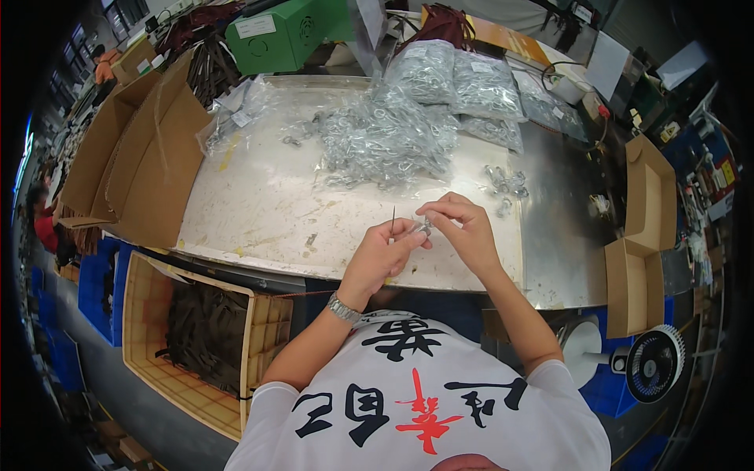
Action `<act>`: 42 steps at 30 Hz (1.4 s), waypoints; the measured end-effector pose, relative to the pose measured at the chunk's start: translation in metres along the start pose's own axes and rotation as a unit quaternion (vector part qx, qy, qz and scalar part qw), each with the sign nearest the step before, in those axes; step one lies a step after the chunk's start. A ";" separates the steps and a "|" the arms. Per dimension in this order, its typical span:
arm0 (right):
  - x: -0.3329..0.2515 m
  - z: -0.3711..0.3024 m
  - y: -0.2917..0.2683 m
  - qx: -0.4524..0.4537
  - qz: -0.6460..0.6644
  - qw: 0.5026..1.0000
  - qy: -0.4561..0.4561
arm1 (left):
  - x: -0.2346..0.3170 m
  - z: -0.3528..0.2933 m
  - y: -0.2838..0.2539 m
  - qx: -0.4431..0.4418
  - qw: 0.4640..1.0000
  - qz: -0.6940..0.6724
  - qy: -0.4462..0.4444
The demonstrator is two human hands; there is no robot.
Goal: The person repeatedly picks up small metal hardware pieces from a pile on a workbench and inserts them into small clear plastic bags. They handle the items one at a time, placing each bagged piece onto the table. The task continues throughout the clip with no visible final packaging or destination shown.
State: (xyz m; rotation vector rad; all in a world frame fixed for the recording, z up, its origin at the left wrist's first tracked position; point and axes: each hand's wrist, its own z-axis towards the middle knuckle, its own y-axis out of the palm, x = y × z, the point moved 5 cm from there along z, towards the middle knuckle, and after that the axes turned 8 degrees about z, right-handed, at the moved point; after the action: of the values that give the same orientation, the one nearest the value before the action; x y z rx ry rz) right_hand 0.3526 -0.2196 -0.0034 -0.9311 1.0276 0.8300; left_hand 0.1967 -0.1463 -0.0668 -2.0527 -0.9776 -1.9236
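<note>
Close together over the near part of the white worktop (290, 206), both my hands are closed at the fingertips. Between them is a small silver metal piece (425, 227), hook-like, too small to make out fully. My left hand (386, 255), with a watch on its wrist, pinches it from the left. A thin dark pointed rod (393, 220) sticks up beside the left fingers. My right hand (465, 228) grips the piece from above and the right. Beyond my hands lies a big heap of silver metal hooks (381, 141) in clear plastic. Loose metal hooks (506, 182) lie to the right.
Filled clear bags (487, 85) are stacked at the back. An open cardboard box (149, 169) stands left, another cardboard box (638, 243) right. A yellow crate (271, 337) with dark straps is below left, a fan (654, 363) below right. A green machine (287, 39) stands behind.
</note>
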 end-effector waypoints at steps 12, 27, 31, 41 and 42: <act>0.018 0.003 -0.010 0.010 0.064 0.998 0.023 | 0.002 0.006 -0.001 0.019 1.000 0.014 0.012; 0.048 -0.029 0.020 0.073 0.284 0.945 0.142 | 0.012 0.002 0.008 0.022 0.999 0.019 0.037; 0.032 -0.021 0.016 0.081 0.295 0.944 0.122 | 0.006 0.000 0.008 0.034 0.998 0.050 0.010; 0.029 -0.023 0.020 0.081 0.382 0.907 0.157 | 0.006 -0.001 0.008 0.051 0.996 0.063 0.024; 0.038 -0.026 0.022 0.065 0.361 0.914 0.173 | 0.007 -0.001 0.006 0.060 0.995 0.079 0.027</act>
State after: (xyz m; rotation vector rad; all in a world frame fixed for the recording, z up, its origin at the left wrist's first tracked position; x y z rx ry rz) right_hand 0.3362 -0.2300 -0.0505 -0.5814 1.7699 1.2064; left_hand 0.1991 -0.1493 -0.0585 -1.9390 -0.8684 -1.7853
